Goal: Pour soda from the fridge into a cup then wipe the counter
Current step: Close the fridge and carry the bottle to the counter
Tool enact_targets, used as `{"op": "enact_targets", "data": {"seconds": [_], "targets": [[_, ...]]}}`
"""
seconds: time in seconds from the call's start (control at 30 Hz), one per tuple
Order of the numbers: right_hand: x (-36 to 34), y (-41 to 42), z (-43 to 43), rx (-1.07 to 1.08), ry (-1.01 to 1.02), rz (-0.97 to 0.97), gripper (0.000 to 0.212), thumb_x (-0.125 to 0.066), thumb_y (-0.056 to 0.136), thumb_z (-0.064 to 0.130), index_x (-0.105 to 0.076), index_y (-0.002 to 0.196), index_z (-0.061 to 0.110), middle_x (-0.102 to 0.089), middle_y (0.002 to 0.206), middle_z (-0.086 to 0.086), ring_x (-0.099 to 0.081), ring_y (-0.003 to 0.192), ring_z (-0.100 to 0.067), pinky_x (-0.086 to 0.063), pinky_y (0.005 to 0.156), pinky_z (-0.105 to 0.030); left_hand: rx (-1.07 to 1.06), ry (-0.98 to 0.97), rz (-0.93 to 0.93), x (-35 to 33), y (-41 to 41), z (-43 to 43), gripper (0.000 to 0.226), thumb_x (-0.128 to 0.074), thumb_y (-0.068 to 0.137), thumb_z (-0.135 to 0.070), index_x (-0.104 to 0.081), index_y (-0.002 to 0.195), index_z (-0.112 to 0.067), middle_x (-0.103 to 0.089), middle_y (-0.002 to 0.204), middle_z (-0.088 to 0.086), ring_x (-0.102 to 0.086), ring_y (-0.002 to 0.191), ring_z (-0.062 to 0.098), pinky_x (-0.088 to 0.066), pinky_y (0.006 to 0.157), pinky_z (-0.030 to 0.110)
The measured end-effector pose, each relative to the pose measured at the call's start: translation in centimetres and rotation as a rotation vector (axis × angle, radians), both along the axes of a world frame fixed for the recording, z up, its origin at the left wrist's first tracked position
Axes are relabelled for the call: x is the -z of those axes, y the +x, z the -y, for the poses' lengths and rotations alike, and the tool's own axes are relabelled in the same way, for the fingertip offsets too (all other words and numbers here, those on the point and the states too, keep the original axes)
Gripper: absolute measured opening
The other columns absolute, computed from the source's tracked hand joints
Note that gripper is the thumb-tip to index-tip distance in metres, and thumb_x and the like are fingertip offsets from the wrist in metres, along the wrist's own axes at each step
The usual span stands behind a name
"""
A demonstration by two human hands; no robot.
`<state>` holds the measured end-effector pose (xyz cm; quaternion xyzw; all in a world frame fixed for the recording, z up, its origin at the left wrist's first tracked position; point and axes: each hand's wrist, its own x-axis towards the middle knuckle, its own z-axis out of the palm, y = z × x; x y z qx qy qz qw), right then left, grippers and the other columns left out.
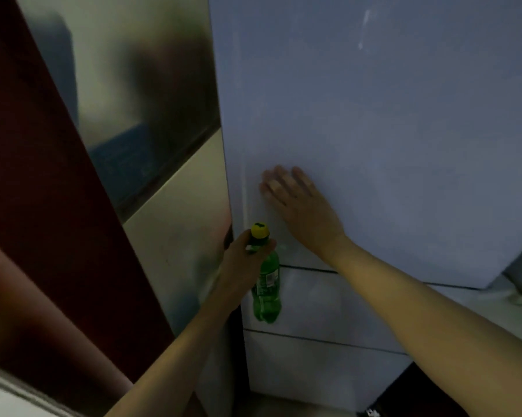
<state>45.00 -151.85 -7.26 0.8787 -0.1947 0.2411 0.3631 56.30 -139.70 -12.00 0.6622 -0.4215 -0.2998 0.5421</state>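
My left hand (241, 257) is wrapped around the neck of a green soda bottle (267, 284), just under its yellow cap (260, 230). My fingers are closed on the neck, and the bottle hangs upright below my grip, its label facing out and its base clear of any surface. It sits in front of the lower left corner of the fridge door (374, 130), near the seam where the door meets the drawer fronts (329, 302) underneath.

My right hand (295, 203) lies flat against that pale door, palm down, fingers spread only a little and pointing up and to the left, close to the door's left edge. It grips nothing; it only presses on the panel. The door looks shut, flush with the cabinet edge beside it.

To the left of the fridge stands a glossy panel (151, 85) with blurred reflections, and beyond it a dark red surface (42, 176). Both my forearms are bare and reach in from the bottom of the view, the left one crossing low, the right one coming from the lower right corner. The picture is dim and soft, so the label's print is unreadable.
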Motion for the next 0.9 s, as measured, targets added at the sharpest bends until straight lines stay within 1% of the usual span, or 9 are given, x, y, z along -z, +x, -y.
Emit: {"op": "enact_targets", "data": {"seconds": [0.07,0.13,0.23,0.33,0.4,0.5,0.6,0.8,0.9], "targets": [[-0.5,-0.1,-0.4,0.031,0.029,-0.045,0.052,-0.022,0.095,0.002,-0.040,0.144,0.004,-0.039,0.151,-0.014,-0.032,0.141,-0.034,-0.024,0.117,-0.050,0.013,-0.004,0.002,0.1,0.0,0.3,0.016,-0.064,0.093,-0.026,-0.059,0.108,-0.027,-0.063,0.102,-0.007,-0.061,0.098,0.017,-0.046,0.087,0.030],[-1.1,-0.1,-1.3,0.059,0.085,-0.062,0.057,-0.021,0.090,0.003,-0.041,0.143,0.003,-0.039,0.151,-0.014,-0.032,0.141,-0.035,-0.023,0.117,-0.051,0.029,-0.001,0.002,0.0,-0.2,0.3,0.013,-0.064,0.093,-0.026,-0.061,0.106,-0.025,-0.065,0.099,-0.006,-0.063,0.099,0.019,-0.050,0.086,0.034],[-1.8,0.0,-3.1,0.074,0.186,-0.024,0.060,-0.023,0.082,0.004,-0.051,0.135,0.001,-0.045,0.146,-0.016,-0.039,0.137,-0.035,-0.030,0.114,-0.049,0.073,-0.003,-0.001,-0.5,-0.8,-0.1,0.009,-0.062,0.094,-0.026,-0.060,0.102,-0.026,-0.063,0.090,-0.012,-0.062,0.092,0.016,-0.051,0.088,0.038],[-2.2,-0.4,-4.6,0.105,0.304,0.091,0.043,-0.046,0.075,0.005,-0.064,0.114,0.001,-0.062,0.123,-0.019,-0.057,0.114,-0.038,-0.048,0.096,-0.047,0.133,-0.007,0.034,-0.6,-1.1,-0.4,0.012,-0.063,0.093,-0.029,-0.063,0.102,-0.021,-0.066,0.091,-0.008,-0.063,0.091,0.017,-0.050,0.088,0.039],[-2.4,-1.3,-6.0,0.172,0.449,0.231,0.029,-0.057,0.078,0.008,-0.064,0.106,0.003,-0.065,0.102,-0.016,-0.060,0.095,-0.036,-0.050,0.077,-0.044,0.191,-0.016,0.058,-0.5,-1.4,-0.5,0.016,-0.064,0.092,-0.029,-0.065,0.102,-0.017,-0.069,0.094,-0.001,-0.063,0.089,0.014,-0.050,0.084,0.039],[-2.2,-3.2,-8.3,0.281,0.571,0.333,0.025,-0.042,0.095,0.023,-0.060,0.105,0.008,-0.065,0.093,-0.011,-0.059,0.086,-0.030,-0.048,0.066,-0.041,0.276,-0.010,0.032,-0.2,-2.7,-0.6,0.007,-0.066,0.089,-0.028,-0.066,0.093,-0.022,-0.071,0.087,-0.004,-0.065,0.082,0.008,-0.051,0.077,0.035],[-1.5,-5.3,-10.4,0.379,0.582,0.308,0.025,-0.041,0.097,0.028,-0.057,0.102,0.009,-0.065,0.090,-0.009,-0.059,0.082,-0.030,-0.047,0.061,-0.040,0.365,0.006,0.032,0.6,-4.8,-0.8,0.003,-0.067,0.087,-0.021,-0.064,0.086,-0.021,-0.071,0.083,-0.001,-0.067,0.082,0.014,-0.051,0.071,0.036],[0.8,-12.2,-14.8,0.603,0.575,0.296,0.029,-0.039,0.098,0.037,-0.055,0.102,0.013,-0.069,0.094,-0.008,-0.063,0.087,-0.030,-0.046,0.063,-0.038,0.567,0.002,0.036,2.2,-11.1,-2.4,0.015,-0.065,0.087,-0.011,-0.066,0.100,-0.019,-0.073,0.088,-0.002,-0.069,0.086,0.015,-0.052,0.071,0.032],[1.0,-16.3,-18.3,0.699,0.569,0.314,0.035,-0.037,0.098,0.043,-0.054,0.108,0.015,-0.068,0.100,-0.007,-0.063,0.095,-0.028,-0.047,0.069,-0.039,0.683,0.013,0.095,2.6,-15.3,-3.9,0.024,-0.065,0.086,-0.015,-0.066,0.110,-0.020,-0.073,0.093,-0.001,-0.070,0.088,0.016,-0.057,0.075,0.040]]}}
